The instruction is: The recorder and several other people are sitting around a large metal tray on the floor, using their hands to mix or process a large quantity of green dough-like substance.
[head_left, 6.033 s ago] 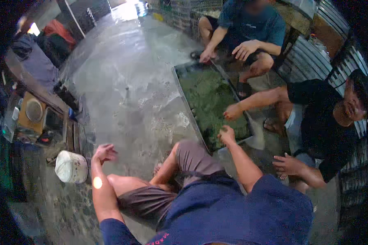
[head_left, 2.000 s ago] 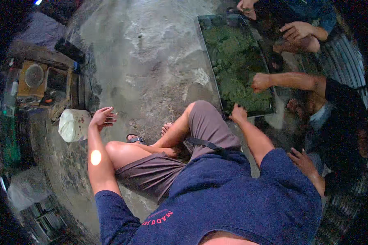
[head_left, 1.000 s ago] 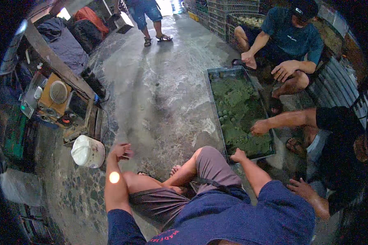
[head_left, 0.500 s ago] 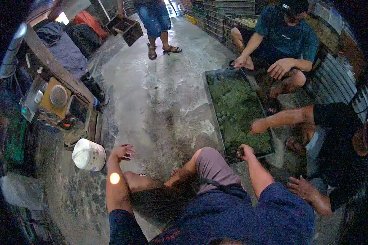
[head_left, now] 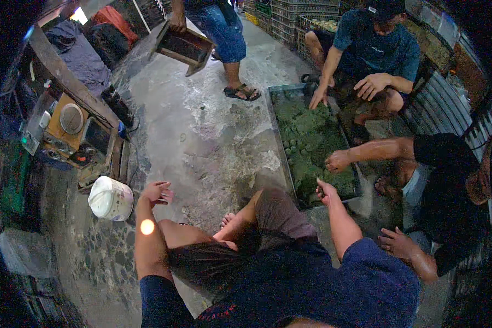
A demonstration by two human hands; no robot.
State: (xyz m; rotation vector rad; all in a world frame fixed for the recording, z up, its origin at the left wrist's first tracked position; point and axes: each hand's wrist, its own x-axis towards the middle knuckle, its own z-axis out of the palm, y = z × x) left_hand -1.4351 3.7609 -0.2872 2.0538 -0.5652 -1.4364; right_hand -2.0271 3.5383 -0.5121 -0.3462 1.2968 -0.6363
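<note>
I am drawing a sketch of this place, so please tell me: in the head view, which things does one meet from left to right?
White bucket, person's left hand, walker's sandal, shallow rectangular tray, corrugated metal sheet.

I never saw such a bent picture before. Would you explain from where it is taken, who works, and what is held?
No machine: a person works, wearing a wide camera on the head that looks down, so straight edges bend. On the floor lies a tray with dark green stuff and round lumps. The person's right hand is at its near end; I cannot tell whether it holds anything. The bare left hand is in the air, seemingly empty, with a white bucket to its left. A co-worker's hand is over the tray.
</note>
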